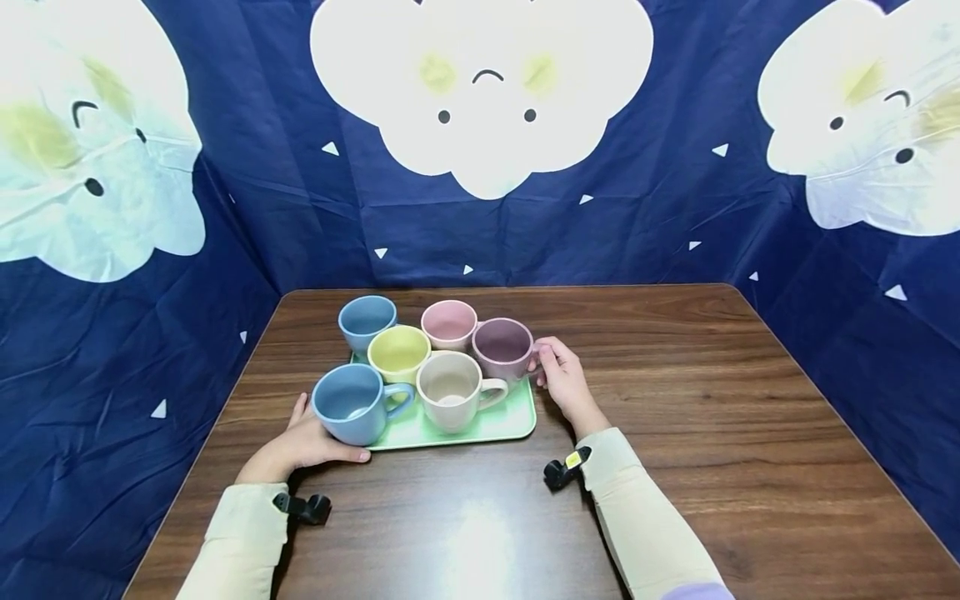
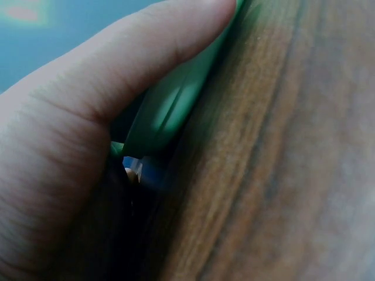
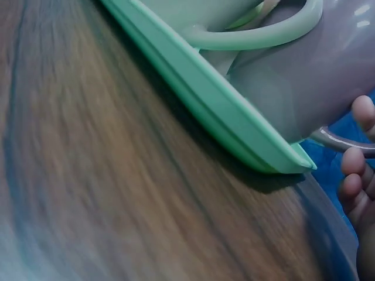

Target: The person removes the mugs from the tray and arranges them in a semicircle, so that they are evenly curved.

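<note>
while the left hand (image 1: 311,442) curls around the front blue mug (image 1: 351,403) at the near left corner of the green tray (image 1: 510,421) on the wooden bench (image 1: 675,400), the right hand (image 1: 564,379) pinches the handle of the purple mug (image 1: 503,348) at the tray's far right edge.

A: What did the person wear?
B: Long cream sleeves on both arms. A small black clip sat at each cuff; the right clip (image 1: 564,469) had a yellow tab, the left clip (image 1: 303,507) was plain.
</note>
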Available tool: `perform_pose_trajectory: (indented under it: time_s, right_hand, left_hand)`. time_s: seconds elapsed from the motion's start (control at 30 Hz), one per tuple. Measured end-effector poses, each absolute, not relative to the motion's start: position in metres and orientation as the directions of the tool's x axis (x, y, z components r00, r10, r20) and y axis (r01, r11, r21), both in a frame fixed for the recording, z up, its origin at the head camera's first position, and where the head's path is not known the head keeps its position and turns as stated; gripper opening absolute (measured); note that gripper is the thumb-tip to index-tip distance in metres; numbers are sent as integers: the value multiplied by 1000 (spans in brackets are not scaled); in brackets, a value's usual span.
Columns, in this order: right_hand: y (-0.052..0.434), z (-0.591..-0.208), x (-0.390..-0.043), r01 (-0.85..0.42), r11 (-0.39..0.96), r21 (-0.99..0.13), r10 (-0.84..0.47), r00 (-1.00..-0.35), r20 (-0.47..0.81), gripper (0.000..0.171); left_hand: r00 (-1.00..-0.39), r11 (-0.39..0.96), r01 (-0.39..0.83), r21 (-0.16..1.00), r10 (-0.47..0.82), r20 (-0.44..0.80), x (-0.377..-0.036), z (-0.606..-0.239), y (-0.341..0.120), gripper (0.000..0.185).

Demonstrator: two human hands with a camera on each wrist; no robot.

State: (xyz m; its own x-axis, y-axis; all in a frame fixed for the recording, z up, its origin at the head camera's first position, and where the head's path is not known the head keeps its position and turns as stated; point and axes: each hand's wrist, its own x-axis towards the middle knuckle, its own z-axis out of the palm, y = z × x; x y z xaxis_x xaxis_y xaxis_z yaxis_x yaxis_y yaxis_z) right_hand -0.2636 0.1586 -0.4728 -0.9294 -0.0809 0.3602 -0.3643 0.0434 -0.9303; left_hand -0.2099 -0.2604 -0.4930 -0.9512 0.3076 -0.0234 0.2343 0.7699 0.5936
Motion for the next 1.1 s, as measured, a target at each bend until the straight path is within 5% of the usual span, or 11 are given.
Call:
perform_pose_trajectory:
  time_s: [1.1]
  right_hand:
    - [213, -467, -269, -362, 65, -930, 41, -930, 365, 27]
  left_hand:
    - [-951, 773, 242, 587, 309, -15, -213, -498, -264, 125]
